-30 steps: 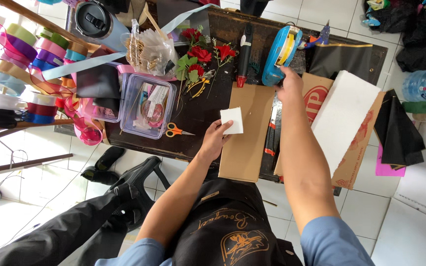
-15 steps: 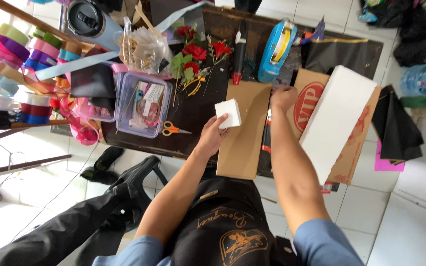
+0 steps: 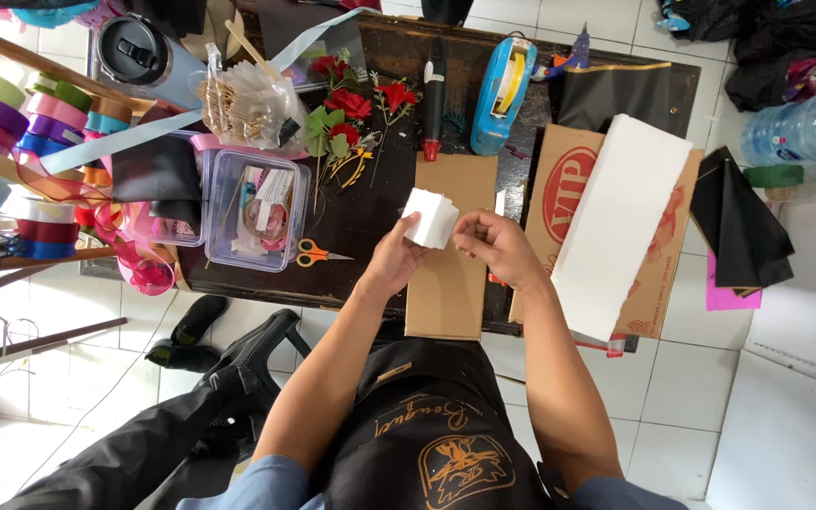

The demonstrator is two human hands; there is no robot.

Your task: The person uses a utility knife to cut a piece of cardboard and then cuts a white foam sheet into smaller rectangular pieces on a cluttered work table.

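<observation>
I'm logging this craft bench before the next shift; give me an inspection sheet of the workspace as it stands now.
Surface: dark wooden table, mostly covered.
Job's things: small white foam block held over a brown cardboard sheet.
Clutter: large white foam slab, blue tape dispenser, orange-handled scissors, clear plastic box, red artificial roses, ribbon rolls.
Grippers: left hand grips the block from below; right hand is closed beside it, whether touching cannot be told.
Cables: thin cord on the floor at left.
Surroundings: white tiled floor, plastic water bottle, black shoe.
</observation>
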